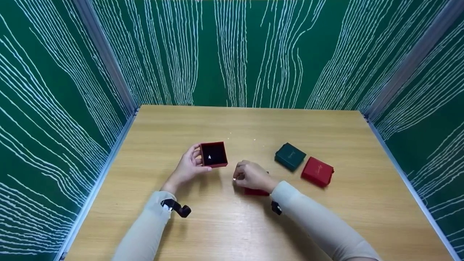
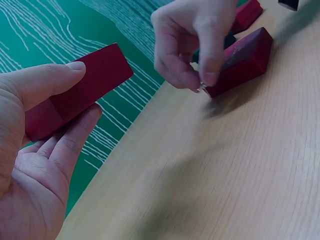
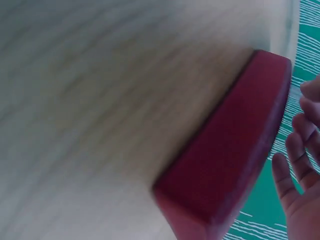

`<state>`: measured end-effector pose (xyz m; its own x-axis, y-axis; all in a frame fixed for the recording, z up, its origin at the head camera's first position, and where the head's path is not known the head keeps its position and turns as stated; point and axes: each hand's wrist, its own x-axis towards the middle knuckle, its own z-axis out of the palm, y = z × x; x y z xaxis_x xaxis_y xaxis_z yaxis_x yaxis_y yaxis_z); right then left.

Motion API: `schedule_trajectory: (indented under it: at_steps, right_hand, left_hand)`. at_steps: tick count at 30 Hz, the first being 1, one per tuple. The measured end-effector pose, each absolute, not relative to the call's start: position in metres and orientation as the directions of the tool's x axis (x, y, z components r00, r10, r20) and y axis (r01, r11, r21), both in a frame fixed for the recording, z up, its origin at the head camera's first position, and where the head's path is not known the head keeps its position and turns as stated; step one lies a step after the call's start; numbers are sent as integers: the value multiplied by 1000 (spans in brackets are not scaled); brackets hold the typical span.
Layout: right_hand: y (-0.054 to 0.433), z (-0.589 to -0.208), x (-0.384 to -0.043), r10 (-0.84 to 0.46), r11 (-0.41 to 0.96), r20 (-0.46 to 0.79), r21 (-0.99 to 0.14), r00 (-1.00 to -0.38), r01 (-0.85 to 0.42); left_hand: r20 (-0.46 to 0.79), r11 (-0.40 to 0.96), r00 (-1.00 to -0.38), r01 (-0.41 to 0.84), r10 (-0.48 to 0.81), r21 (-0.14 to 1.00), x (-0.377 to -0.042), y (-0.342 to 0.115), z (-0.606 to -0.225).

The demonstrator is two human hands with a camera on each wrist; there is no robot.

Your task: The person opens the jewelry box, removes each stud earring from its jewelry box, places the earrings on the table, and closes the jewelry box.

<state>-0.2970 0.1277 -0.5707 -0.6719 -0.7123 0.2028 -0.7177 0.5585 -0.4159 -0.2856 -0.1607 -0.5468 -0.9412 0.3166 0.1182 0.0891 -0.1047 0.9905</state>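
Head view: the left hand (image 1: 187,165) has its grip clamped on a square red jewelry box (image 1: 217,165), black-lined, containing a silvery star-shaped piece (image 1: 209,157), above the wood-grained table (image 1: 206,239). The right hand (image 1: 255,175) pinches a tiny shiny piece (image 1: 234,179) near a partly hidden red box (image 1: 256,192). Rightward sit a green box (image 1: 290,156) and another red one (image 1: 317,172).

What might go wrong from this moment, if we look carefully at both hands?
The small shiny piece may slip and be hard to find, since the right hand pinches it only by the fingertips. Also, the left hand holds the open red box raised above the table, so a tilt might spill the star-shaped piece inside.
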Motion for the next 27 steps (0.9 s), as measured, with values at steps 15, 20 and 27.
schedule_trajectory:
  at_steps: [15,20,27]
  right_hand:
    - [119,-580,-294,-789,536,128,-333,-601,-776]
    - [118,-580,-294,-784,548,108,-339,-611,-764]
    - [117,-582,-293,-786,554,92,-333,-611,-763]
  left_hand:
    - [96,-85,-944,73,316,994,-287,-162,-546]
    - [93,-74,-947,73,308,995,-288,-161,-546]
    - [87,-81,-949,65,304,995,-289,-160,-546]
